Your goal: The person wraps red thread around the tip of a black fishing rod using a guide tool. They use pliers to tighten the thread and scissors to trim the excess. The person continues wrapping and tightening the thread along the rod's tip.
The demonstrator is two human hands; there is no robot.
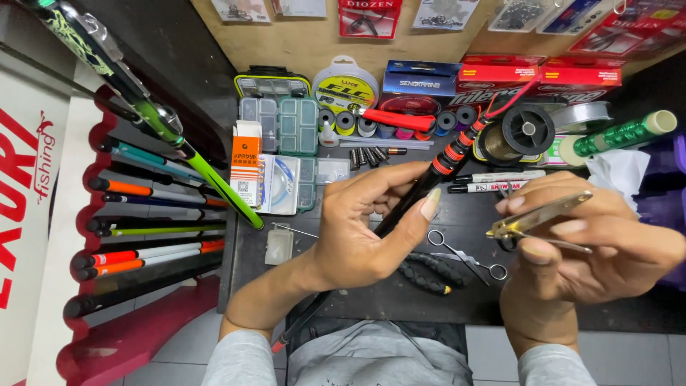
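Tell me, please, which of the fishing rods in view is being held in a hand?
The black rod with orange bands, gripped by the left hand; the others sit in the rack.

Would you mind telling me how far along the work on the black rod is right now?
Done: red-orange wraps already sit on the black rod. In hand: the left hand grips the rod; the right hand holds a brass-coloured tool. Left: scissors and spools lie untouched on the bench.
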